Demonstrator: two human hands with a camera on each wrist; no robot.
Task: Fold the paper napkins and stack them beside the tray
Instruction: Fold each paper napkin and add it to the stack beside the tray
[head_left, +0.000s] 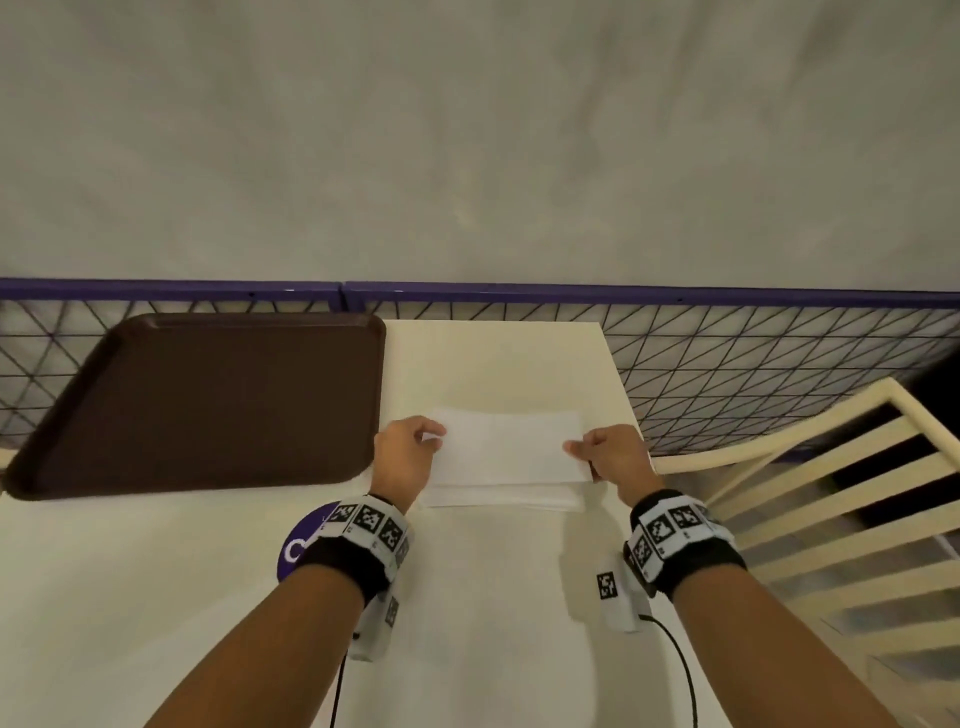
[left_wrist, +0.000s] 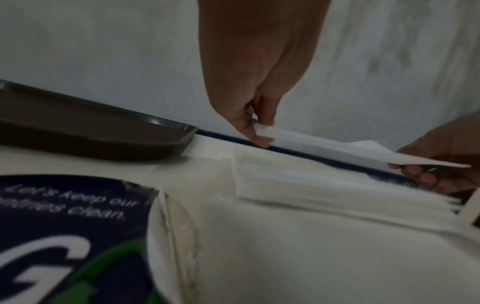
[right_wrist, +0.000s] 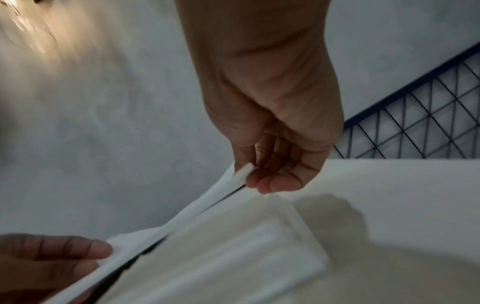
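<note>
A white paper napkin (head_left: 509, 441) hangs stretched between my hands just above a stack of white napkins (head_left: 498, 496) on the cream table, right of the brown tray (head_left: 208, 405). My left hand (head_left: 410, 447) pinches the napkin's left end (left_wrist: 265, 129) between thumb and fingers. My right hand (head_left: 608, 452) pinches its right end (right_wrist: 244, 170). In the left wrist view the held napkin (left_wrist: 337, 148) floats over the stack (left_wrist: 337, 185). In the right wrist view the stack (right_wrist: 233, 257) lies below the lifted napkin.
The table (head_left: 493, 597) ends at a purple rail with black wire mesh (head_left: 727, 364) along the far side. A cream slatted chair (head_left: 831, 519) stands to the right. A round dark-blue sticker (head_left: 301, 540) sits on the table by my left wrist.
</note>
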